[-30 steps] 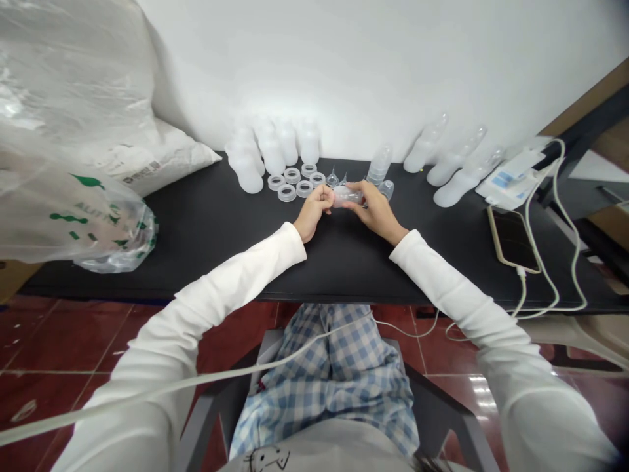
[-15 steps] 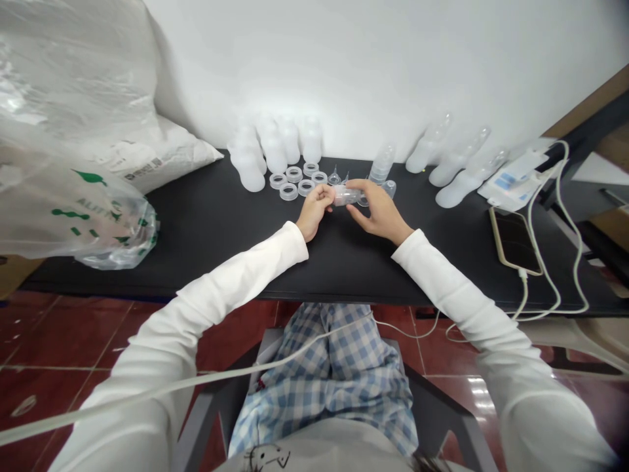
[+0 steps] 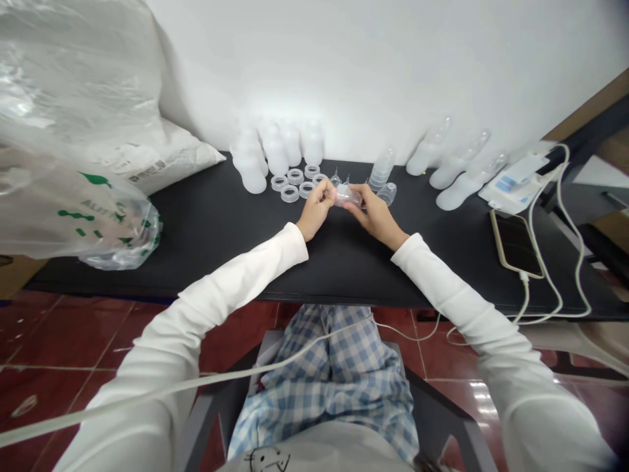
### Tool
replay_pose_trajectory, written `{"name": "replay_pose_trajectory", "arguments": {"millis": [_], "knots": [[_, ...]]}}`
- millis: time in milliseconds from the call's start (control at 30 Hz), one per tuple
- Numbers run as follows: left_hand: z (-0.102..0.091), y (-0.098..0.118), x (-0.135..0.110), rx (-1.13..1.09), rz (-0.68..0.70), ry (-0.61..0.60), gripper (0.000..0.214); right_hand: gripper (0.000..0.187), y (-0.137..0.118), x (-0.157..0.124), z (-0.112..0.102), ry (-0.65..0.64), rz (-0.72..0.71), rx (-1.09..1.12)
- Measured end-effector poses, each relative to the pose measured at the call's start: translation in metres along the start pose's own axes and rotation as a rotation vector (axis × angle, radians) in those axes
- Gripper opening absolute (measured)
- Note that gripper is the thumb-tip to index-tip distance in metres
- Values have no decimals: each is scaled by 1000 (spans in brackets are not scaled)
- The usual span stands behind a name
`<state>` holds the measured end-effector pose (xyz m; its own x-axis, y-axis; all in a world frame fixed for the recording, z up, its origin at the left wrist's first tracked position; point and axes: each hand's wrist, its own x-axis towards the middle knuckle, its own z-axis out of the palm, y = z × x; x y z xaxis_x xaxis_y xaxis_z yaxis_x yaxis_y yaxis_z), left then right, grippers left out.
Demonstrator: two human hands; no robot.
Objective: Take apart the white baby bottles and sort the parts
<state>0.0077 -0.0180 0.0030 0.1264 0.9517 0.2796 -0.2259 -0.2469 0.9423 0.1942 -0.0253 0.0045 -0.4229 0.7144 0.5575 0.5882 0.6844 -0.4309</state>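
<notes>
Between my two hands, just above the black table, is a clear plastic bottle cap [image 3: 348,195] held sideways, with a whitish end toward the left. My left hand [image 3: 317,206] pinches that left end with thumb and fingertips. Fingers of my right hand [image 3: 372,211] wrap round the clear right end and hide part of it. Several translucent rings [image 3: 289,193] lie just beyond my left hand. Small clear teats [image 3: 335,179] stand behind the held cap, partly covered by my hands. A stack of clear caps [image 3: 382,169] and one loose clear cap [image 3: 388,193] are beyond my right hand.
Several white bottles [image 3: 253,176] stand by the wall at the left. Three capped bottles [image 3: 451,165] are at the right, near a white packet [image 3: 514,182], a phone [image 3: 515,244] and white cables [image 3: 559,288]. Plastic bags [image 3: 113,216] cover the table's left end.
My right hand's fingers have closed in further round the clear cap, covering more of it. Both hands stay at nearly the same place.
</notes>
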Motion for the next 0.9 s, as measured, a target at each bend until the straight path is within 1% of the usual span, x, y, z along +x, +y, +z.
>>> {"name": "replay_pose_trajectory", "arguments": {"millis": [133, 200, 267, 400, 500, 567, 633, 667, 733, 800, 833, 900], "knots": [[-1, -1, 1, -13, -72, 39, 29, 41, 4, 4, -10, -92, -224, -188], [0, 0, 1, -19, -110, 40, 30, 41, 5, 3, -16, -128, -294, -246], [0, 1, 2, -17, -139, 24, 32, 44, 6, 1, -21, -162, -332, -254], [-3, 0, 4, -17, -166, -12, 36, 45, 6, 0, -21, -194, -334, -254], [-5, -5, 4, -1, -165, 17, 40, 37, 1, 1, -17, -165, -299, -245], [-3, -8, 2, 15, -114, 25, 44, 35, -4, 2, -15, -118, -254, -187], [-1, -10, -2, 38, 1, 15, 50, 42, -7, 0, -14, -40, -160, -98], [1, -10, -3, 61, 68, 11, 53, 46, -8, -1, -14, -6, -91, -56], [3, -10, -6, 125, 173, 15, 57, 52, -8, -3, -15, 15, 60, 13], [3, -10, -5, 175, 211, 28, 59, 56, -7, -4, -14, -10, 161, 64], [3, -10, -4, 181, 208, 33, 59, 58, -7, -4, -13, -18, 176, 80], [1, -10, -1, 161, 190, 36, 58, 64, -5, -3, -9, -4, 154, 81]]}}
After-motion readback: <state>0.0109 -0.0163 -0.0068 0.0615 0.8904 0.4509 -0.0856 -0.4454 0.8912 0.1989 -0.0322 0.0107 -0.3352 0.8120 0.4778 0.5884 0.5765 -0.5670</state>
